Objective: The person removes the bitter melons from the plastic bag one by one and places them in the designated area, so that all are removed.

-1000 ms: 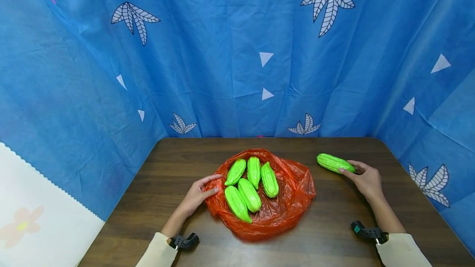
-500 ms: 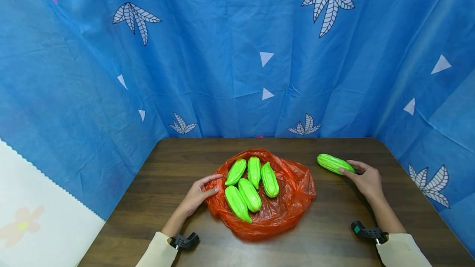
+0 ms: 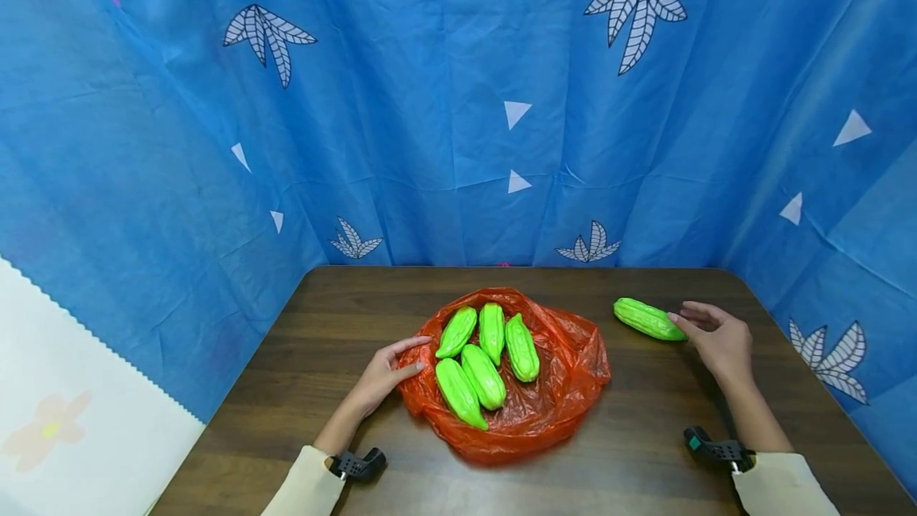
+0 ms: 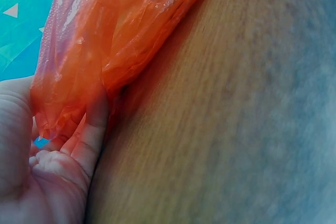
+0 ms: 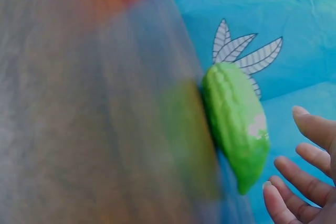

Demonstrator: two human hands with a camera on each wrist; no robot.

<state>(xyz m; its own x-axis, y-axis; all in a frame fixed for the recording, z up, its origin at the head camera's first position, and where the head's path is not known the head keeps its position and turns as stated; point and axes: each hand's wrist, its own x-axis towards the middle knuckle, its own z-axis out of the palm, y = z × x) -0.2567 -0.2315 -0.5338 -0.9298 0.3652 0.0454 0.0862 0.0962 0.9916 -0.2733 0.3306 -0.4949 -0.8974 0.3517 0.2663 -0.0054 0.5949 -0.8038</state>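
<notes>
A red plastic bag (image 3: 530, 440) lies spread on the table with its mouth up, several bright green bitter melons (image 3: 483, 377) inside it. My left hand (image 3: 377, 381) holds the bag's left rim. In the left wrist view the thin red film (image 4: 79, 77) runs between the thumb and the fingers. At the right, a single ridged bitter melon (image 3: 647, 318) rests on the table. Just past its near end is my right hand (image 3: 723, 345), empty. The right wrist view shows the right hand's fingers (image 5: 296, 177) spread and apart from the bitter melon (image 5: 233, 124).
The dark wooden table (image 3: 322, 325) reaches back to a blue patterned curtain (image 3: 458, 142), which also hangs along both sides. A white cloth (image 3: 64, 404) with a scalloped edge shows at the lower left. Each wrist wears a black strap with a small device.
My right hand has let go of the single bitter melon and moved slightly right, its fingers loosened. That bitter melon stays on the table. The left hand keeps its place at the bag.
</notes>
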